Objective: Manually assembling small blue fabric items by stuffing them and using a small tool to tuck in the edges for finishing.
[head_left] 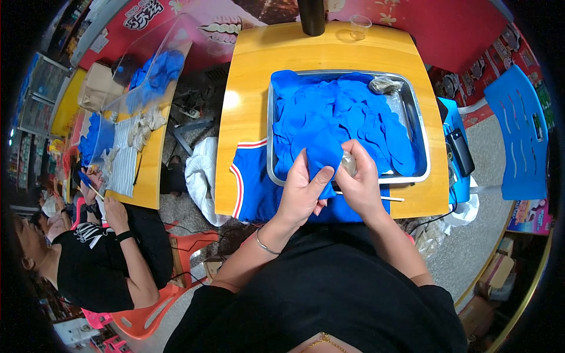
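My left hand point(303, 191) grips a blue glove point(325, 156) at the near rim of a metal tray point(412, 120) piled with several blue gloves point(341, 115). My right hand point(360, 179) presses against the same glove and pinches a small greyish wad point(349, 163) at its opening. A thin wooden stick point(388, 198) lies on the table just right of that hand. A clear bag of greyish stuffing point(385, 85) sits in the tray's far right corner.
The tray rests on a yellow table point(247, 106), with a blue-and-red garment point(253, 188) under its near edge. A clear cup point(359, 26) and dark post point(311, 16) stand at the far edge. A blue chair point(518, 129) is right. Another person point(100, 253) works at the left table.
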`<state>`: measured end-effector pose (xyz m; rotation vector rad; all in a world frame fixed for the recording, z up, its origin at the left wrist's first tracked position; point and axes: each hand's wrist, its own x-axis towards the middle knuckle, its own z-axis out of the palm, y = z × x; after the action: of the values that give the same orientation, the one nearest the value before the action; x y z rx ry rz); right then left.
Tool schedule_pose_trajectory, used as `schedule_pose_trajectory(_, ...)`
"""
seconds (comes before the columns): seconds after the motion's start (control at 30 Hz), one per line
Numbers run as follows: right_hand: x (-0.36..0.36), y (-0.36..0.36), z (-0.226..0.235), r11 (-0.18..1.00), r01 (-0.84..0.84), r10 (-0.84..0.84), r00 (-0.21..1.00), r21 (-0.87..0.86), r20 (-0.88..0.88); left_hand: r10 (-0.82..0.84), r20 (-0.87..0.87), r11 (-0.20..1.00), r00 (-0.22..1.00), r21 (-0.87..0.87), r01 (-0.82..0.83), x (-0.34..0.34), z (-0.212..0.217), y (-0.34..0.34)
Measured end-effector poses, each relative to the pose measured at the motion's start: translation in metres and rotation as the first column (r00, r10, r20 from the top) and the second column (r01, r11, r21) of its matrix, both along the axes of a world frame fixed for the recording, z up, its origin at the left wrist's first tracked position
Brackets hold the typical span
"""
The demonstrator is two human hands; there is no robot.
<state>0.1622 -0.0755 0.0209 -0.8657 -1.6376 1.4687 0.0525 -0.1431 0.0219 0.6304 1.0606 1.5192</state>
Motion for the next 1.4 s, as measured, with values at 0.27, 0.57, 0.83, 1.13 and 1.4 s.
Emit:
schedule_pose_trajectory(0.27, -0.001, 0.007, -0.024, 0.985, 0.113, -0.121, 0.991, -0.132, -0.053, -0.064, -0.095, 0.997, 0.993, -0.044, 0.06, 0.005, -0.01, 0.002)
schedule_pose_trajectory(0.57, 0.007, -0.012, -0.019, 0.998, 0.027, -0.025, 0.999, 0.048, -0.036, 0.031, 0.05, 0.987, 0.998, -0.162, -0.023, 0.0, -0.008, 0.003)
schedule_pose_trajectory(0.83, 0.015, -0.003, -0.012, 0.955, -0.145, 0.12, 0.987, -0.259, -0.11, -0.105, 0.026, 0.978, 0.994, -0.176, 0.108, -0.009, -0.004, -0.007)
schedule_pose_trajectory(1.13, 0.008, 0.005, -0.019, 0.994, -0.066, 0.056, 0.991, -0.086, -0.121, -0.148, -0.257, 0.984, 0.955, -0.133, 0.117, 0.004, -0.005, -0.009)
schedule_pose_trajectory(1.4, -0.001, -0.005, -0.032, 0.967, 0.146, -0.153, 0.988, 0.208, 0.018, -0.082, -0.295, 0.997, 0.952, -0.025, 0.078, 0.011, -0.012, -0.01)
